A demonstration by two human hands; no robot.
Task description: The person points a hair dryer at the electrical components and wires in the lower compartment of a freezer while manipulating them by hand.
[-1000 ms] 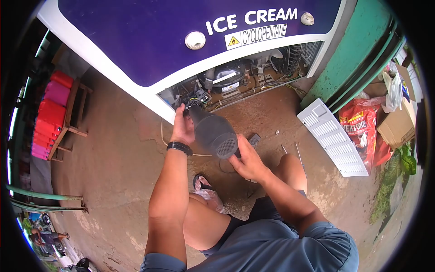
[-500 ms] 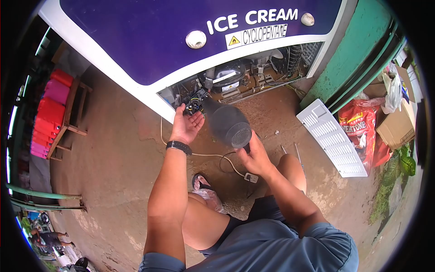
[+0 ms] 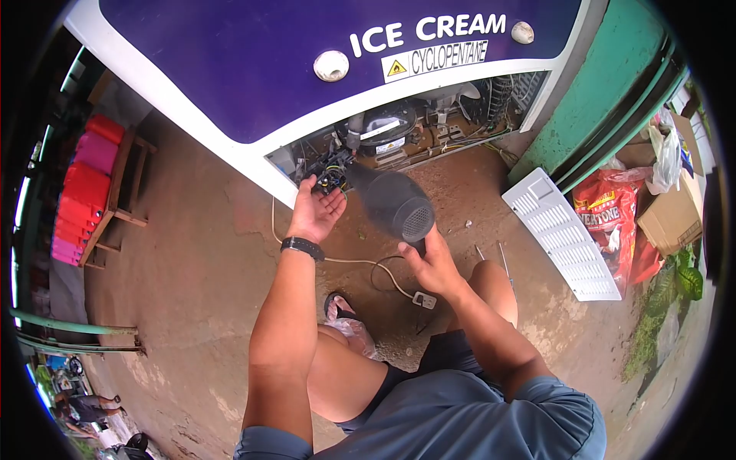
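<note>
By the wiring (image 3: 331, 178), the left hand (image 3: 316, 215) lies fingers-apart while the right hand (image 3: 435, 264), clamped on the hair dryer (image 3: 387, 201), should sweep evenly.

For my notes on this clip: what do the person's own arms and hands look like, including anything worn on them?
Both the left hand and the right hand are ungloved. A dark, watch-like band circles the left wrist; none shows on the right. The forearms are uncovered, below short blue-grey sleeves.
</note>
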